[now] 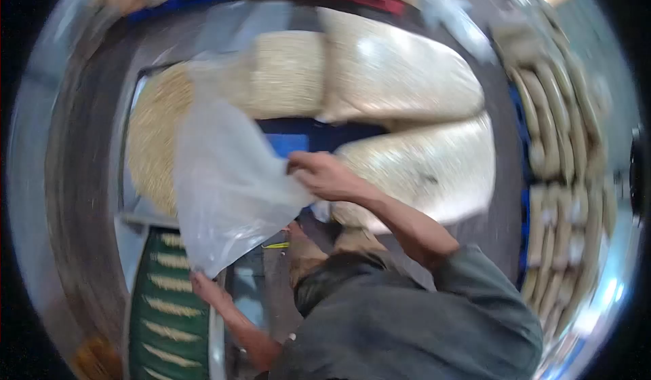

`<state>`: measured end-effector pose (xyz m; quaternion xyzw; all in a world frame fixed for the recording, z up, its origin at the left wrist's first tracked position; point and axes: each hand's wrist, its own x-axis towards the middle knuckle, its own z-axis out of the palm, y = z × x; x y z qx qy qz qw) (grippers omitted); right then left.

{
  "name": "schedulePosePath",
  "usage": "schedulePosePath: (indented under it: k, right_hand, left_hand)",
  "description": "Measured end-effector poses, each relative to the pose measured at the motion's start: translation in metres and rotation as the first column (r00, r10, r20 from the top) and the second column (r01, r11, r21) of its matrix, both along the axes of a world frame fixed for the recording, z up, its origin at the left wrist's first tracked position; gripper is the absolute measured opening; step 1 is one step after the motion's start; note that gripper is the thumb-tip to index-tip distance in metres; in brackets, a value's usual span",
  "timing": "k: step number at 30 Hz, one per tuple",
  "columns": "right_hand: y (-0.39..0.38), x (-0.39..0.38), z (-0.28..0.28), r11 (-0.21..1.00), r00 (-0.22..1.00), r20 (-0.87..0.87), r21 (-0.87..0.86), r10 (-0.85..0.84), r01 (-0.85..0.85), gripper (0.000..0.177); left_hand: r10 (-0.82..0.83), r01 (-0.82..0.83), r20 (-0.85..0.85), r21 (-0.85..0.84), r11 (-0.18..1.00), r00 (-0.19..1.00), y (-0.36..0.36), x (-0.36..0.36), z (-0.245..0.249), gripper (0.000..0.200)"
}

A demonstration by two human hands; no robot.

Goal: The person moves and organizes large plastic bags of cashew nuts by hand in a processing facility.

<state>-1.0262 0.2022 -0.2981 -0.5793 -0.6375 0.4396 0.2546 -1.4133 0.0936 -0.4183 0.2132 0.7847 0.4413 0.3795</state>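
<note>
A translucent plastic bag (pixel 227 169) is stretched between my two hands, over the edge of a tray heaped with pale grain (pixel 157 132). My left hand (pixel 209 290) grips the bag's lower corner, beside a green conveyor belt (pixel 152 322) carrying rows of grain. At the bag's right side, my right hand (pixel 322 174) is closed on its edge. The bag looks empty and hangs slack. Some of the grain heap lies hidden behind it.
Large filled clear sacks (pixel 400 68) lie ahead and to the right, another full sack (pixel 434 166) nearer my legs. A blue pallet (pixel 346 132) shows between them. Stacked long sacks (pixel 556 122) stand on blue pallets at the far right. More sacks sit along the top.
</note>
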Motion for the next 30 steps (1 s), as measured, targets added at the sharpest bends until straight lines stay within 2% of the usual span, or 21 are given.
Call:
schedulePosePath:
  k: [1,3,4,5,7,9,11,13,14,17,18,19,21,22,23,24,25,26,27,29,30]
  right_hand:
    - [-0.024,0.001,0.032,0.977,0.996,-0.083,-0.213,-0.032,0.014,0.025]
    - [-0.070,0.007,0.009,0.999,1.000,0.008,0.045,0.003,-0.004,0.024]
    - [-0.094,0.010,0.011,0.996,0.996,0.008,0.032,0.089,-0.089,0.025]
    - [-0.118,0.005,0.019,0.995,0.994,-0.067,0.040,0.092,-0.089,0.025]
    - [-0.169,0.004,0.048,0.992,0.891,-0.442,0.106,0.106,-0.066,0.023]
    - [-0.197,0.000,0.098,0.991,0.859,-0.505,0.129,0.090,-0.028,0.021]
    - [-0.231,0.023,0.123,0.996,0.730,-0.681,0.008,-0.060,0.090,0.019]
    - [-0.260,0.046,0.137,0.983,0.696,-0.714,0.067,-0.071,0.169,0.019]
    - [-0.275,0.058,0.143,0.976,0.664,-0.746,0.107,-0.048,0.191,0.018]
    - [-0.336,0.083,0.164,0.920,0.800,-0.583,0.221,-0.141,0.323,0.021]
    - [-0.360,0.090,0.168,0.868,0.846,-0.487,0.302,-0.215,0.394,0.035]
    - [-0.387,0.099,0.176,0.842,0.827,-0.499,0.303,-0.258,0.446,0.035]
    - [-0.444,0.105,0.189,0.745,0.702,-0.397,0.066,-0.591,0.664,0.070]
    - [-0.469,0.096,0.184,0.717,0.673,-0.393,0.047,-0.627,0.695,0.070]
    - [-0.495,0.090,0.177,0.653,0.631,-0.271,0.013,-0.726,0.757,0.088]
    - [-0.515,0.087,0.166,0.587,0.579,-0.146,-0.014,-0.802,0.810,0.107]
    - [-0.525,0.077,0.150,0.571,0.561,-0.140,-0.037,-0.816,0.820,0.107]
    - [-0.530,0.061,0.130,0.533,0.537,-0.100,0.065,-0.838,0.844,0.116]
    - [-0.533,0.050,0.128,0.483,0.500,-0.069,0.174,-0.863,0.858,0.125]
    - [-0.541,0.045,0.139,0.401,0.456,-0.124,0.314,-0.881,0.861,0.116]
    - [-0.546,0.043,0.153,0.381,0.358,-0.437,0.036,-0.825,0.924,0.110]
  left_hand:
    - [-0.179,0.155,-0.226,-0.122,0.980,0.958,-0.009,0.006,0.036,0.044]
    - [-0.171,0.158,-0.222,-0.074,0.985,0.960,-0.016,0.057,0.108,0.043]
    - [-0.328,0.350,-0.241,0.055,0.935,0.914,-0.020,0.062,0.117,0.043]
    - [-0.471,0.524,-0.278,0.160,0.836,0.837,-0.024,0.068,0.127,0.044]
    - [-0.538,0.579,-0.217,0.248,0.777,0.815,-0.039,0.119,0.163,0.045]
    - [-0.841,0.861,-0.222,0.257,0.438,0.494,-0.042,0.145,0.205,0.058]
    - [-0.852,0.977,-0.487,-0.171,-0.125,-0.194,-0.049,0.168,0.168,0.069]
    - [-0.956,0.969,-0.168,-0.088,-0.230,-0.242,-0.097,0.257,0.261,0.067]
    - [-0.938,0.953,-0.177,-0.100,-0.286,-0.300,-0.103,0.283,0.271,0.067]
    - [-0.905,0.918,-0.157,-0.051,-0.394,-0.397,-0.125,0.328,0.284,0.055]
    - [-0.903,0.909,-0.181,0.084,-0.408,-0.389,-0.132,0.338,0.281,0.048]
    - [-0.903,0.880,-0.200,0.221,-0.421,-0.381,-0.135,0.345,0.275,0.040]
    - [-0.890,0.850,-0.182,0.266,-0.454,-0.419,-0.118,0.350,0.237,0.031]
    - [-0.943,0.900,-0.084,0.283,-0.332,-0.322,-0.120,0.358,0.235,0.029]
    - [-0.978,0.937,0.020,0.290,-0.193,-0.207,-0.128,0.370,0.233,0.028]
    - [-0.951,0.944,0.260,0.321,-0.077,-0.166,-0.138,0.386,0.236,0.026]
    - [-0.867,0.951,0.485,0.306,0.048,-0.112,-0.145,0.396,0.238,0.026]
    - [-0.885,0.913,0.310,0.329,-0.242,-0.346,-0.133,0.399,0.204,0.034]
    - [-0.806,0.906,0.469,0.383,-0.182,-0.360,-0.184,0.412,0.252,0.036]
    - [-0.519,0.848,0.674,0.470,-0.247,-0.525,-0.220,0.426,0.236,0.039]
    - [-0.507,0.840,0.672,0.466,-0.276,-0.540,-0.234,0.437,0.234,0.039]
